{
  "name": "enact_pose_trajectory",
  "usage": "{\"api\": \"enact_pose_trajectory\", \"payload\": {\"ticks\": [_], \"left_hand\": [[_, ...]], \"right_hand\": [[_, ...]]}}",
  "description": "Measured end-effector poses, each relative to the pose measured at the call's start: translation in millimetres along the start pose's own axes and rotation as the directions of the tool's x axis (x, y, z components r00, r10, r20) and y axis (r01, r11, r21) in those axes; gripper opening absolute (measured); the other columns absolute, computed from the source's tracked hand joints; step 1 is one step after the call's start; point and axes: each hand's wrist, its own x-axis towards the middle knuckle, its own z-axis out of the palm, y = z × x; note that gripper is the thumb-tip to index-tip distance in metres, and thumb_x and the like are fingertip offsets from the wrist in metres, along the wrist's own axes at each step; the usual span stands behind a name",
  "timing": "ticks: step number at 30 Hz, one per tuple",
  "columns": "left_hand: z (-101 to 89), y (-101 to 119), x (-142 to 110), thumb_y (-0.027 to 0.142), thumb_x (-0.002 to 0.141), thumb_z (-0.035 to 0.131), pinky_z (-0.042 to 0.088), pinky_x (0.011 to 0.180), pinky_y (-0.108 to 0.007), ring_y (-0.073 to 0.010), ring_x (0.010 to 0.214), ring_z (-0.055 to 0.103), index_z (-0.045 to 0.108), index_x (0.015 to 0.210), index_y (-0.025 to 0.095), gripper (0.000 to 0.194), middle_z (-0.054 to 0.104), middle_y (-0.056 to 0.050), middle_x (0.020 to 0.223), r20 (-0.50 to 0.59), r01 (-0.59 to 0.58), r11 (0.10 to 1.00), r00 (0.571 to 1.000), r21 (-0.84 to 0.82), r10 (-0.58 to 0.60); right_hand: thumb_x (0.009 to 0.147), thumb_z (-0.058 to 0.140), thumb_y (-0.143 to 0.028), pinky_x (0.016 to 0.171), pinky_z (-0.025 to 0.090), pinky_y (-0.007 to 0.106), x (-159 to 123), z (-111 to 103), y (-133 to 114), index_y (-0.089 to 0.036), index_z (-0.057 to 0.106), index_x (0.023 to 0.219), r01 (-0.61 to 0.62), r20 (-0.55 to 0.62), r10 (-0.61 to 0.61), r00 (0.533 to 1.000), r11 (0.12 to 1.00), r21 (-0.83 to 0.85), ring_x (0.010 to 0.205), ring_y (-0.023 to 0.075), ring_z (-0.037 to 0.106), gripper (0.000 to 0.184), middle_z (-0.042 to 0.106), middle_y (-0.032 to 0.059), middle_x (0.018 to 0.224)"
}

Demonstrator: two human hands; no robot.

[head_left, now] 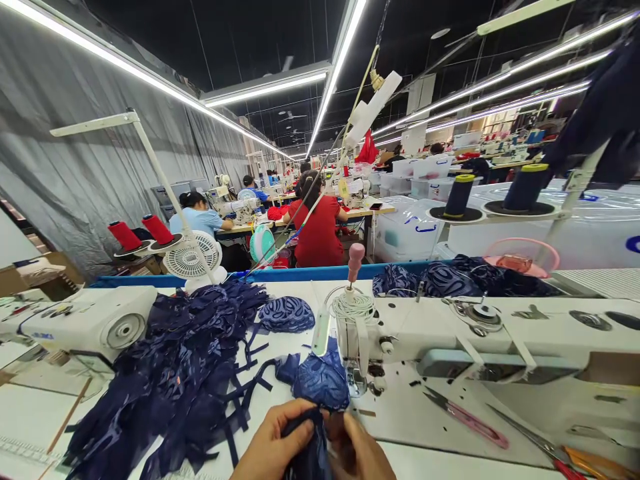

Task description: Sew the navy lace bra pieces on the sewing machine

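Observation:
My left hand point(273, 443) and my right hand point(361, 450) are at the bottom edge, both closed on a piece of dark blue patterned fabric point(317, 390). The fabric bunches up between my fingers and reaches toward the needle area of the white sewing machine point(480, 333) just ahead. A big heap of the same navy fabric pieces and strips point(175, 380) lies to the left of my hands on the white table point(415, 417).
Pink-handled snips point(467, 419) and orange-handled scissors point(575, 457) lie right of the machine's needle. A second white machine point(85, 327) and a small fan point(193, 257) stand at left. Red point(143, 235) and navy point(523, 188) thread cones sit on stands. Other people sew at tables beyond.

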Motion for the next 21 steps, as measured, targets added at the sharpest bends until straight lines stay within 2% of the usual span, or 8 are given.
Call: {"api": "enact_pose_trajectory", "payload": {"ticks": [4, 6, 10, 14, 16, 18, 20, 21], "left_hand": [[-3.0, 3.3, -8.1, 0.057, 0.072, 0.080, 0.041, 0.076, -0.022, -0.0152, 0.081, 0.057, 0.078, 0.097, 0.018, 0.046, 0.067, -0.003, 0.083, -0.039, -0.017, 0.993, 0.999, -0.118, 0.012], [-8.9, 2.6, -14.0, 0.057, 0.072, 0.080, 0.040, 0.073, -0.021, -0.0138, 0.078, 0.057, 0.078, 0.096, 0.018, 0.046, 0.066, -0.003, 0.082, -0.090, -0.053, 0.990, 0.995, -0.128, 0.041], [-19.3, -0.2, -25.4, 0.058, 0.076, 0.077, 0.041, 0.070, -0.022, -0.0129, 0.073, 0.056, 0.077, 0.094, 0.016, 0.045, 0.065, -0.004, 0.078, -0.150, -0.125, 0.980, 0.983, -0.157, 0.102], [-22.9, -2.8, -30.9, 0.057, 0.075, 0.077, 0.043, 0.078, -0.024, -0.0155, 0.081, 0.059, 0.077, 0.088, 0.017, 0.042, 0.068, -0.005, 0.082, -0.245, -0.216, 0.970, 0.952, -0.112, 0.183], [-23.6, -4.5, -30.3, 0.057, 0.076, 0.077, 0.044, 0.080, -0.024, -0.0160, 0.082, 0.060, 0.076, 0.086, 0.017, 0.041, 0.069, -0.005, 0.083, -0.257, -0.239, 0.967, 0.943, -0.085, 0.210], [-22.9, -7.0, -27.7, 0.057, 0.080, 0.073, 0.045, 0.079, -0.025, -0.0162, 0.080, 0.060, 0.075, 0.086, 0.016, 0.041, 0.069, -0.005, 0.082, -0.215, -0.242, 0.968, 0.951, -0.066, 0.223], [-19.7, -10.6, -23.9, 0.057, 0.084, 0.069, 0.046, 0.078, -0.026, -0.0162, 0.080, 0.060, 0.073, 0.087, 0.017, 0.040, 0.068, -0.005, 0.081, -0.184, -0.260, 0.965, 0.950, -0.021, 0.252], [-17.2, -12.8, -21.9, 0.056, 0.085, 0.067, 0.046, 0.078, -0.025, -0.0160, 0.080, 0.060, 0.073, 0.086, 0.018, 0.039, 0.066, -0.005, 0.081, -0.180, -0.287, 0.958, 0.941, 0.029, 0.287]], "right_hand": [[0.078, 0.065, -0.060, 0.085, 0.053, 0.034, 14.5, 25.5, -26.2, -0.020, 0.063, 0.106, 0.069, -0.131, -0.021, 0.991, 0.923, 0.378, 0.092, 0.0270, 0.067, 0.049, 0.070, 0.0098, 0.099], [0.082, 0.060, -0.063, 0.092, 0.051, 0.038, 18.1, 31.7, -38.5, -0.019, 0.064, 0.108, 0.080, -0.137, -0.019, 0.990, 0.886, 0.458, 0.099, 0.0292, 0.067, 0.051, 0.070, 0.0128, 0.103], [0.082, 0.061, -0.059, 0.095, 0.050, 0.039, 17.5, 30.8, -52.5, -0.021, 0.064, 0.111, 0.044, -0.034, -0.032, 0.999, 0.881, 0.471, 0.104, 0.0300, 0.065, 0.048, 0.070, 0.0119, 0.107], [0.079, 0.063, -0.042, 0.088, 0.052, 0.037, 17.6, 17.0, -56.5, -0.022, 0.056, 0.124, 0.050, 0.149, -0.158, 0.976, 0.833, 0.551, 0.094, 0.0247, 0.067, 0.049, 0.069, 0.0069, 0.099], [0.077, 0.062, -0.032, 0.078, 0.054, 0.032, 16.1, 5.7, -55.7, -0.024, 0.055, 0.120, 0.120, 0.105, -0.174, 0.979, 0.912, 0.391, 0.083, 0.0214, 0.066, 0.044, 0.066, 0.0033, 0.090], [0.078, 0.059, -0.024, 0.071, 0.053, 0.029, 12.2, -7.8, -55.0, -0.026, 0.054, 0.121, 0.247, -0.054, -0.244, 0.968, 0.968, 0.053, 0.078, 0.0199, 0.065, 0.043, 0.064, 0.0033, 0.091], [0.086, 0.051, -0.019, 0.063, 0.050, 0.026, 7.4, -21.6, -57.5, -0.028, 0.053, 0.127, 0.385, -0.140, -0.436, 0.889, 0.877, -0.289, 0.072, 0.0178, 0.062, 0.042, 0.063, 0.0059, 0.098], [0.090, 0.047, -0.017, 0.059, 0.049, 0.025, 5.6, -28.0, -60.4, -0.029, 0.054, 0.126, 0.455, -0.121, -0.534, 0.837, 0.800, -0.391, 0.068, 0.0163, 0.060, 0.039, 0.061, 0.0066, 0.099]]}}
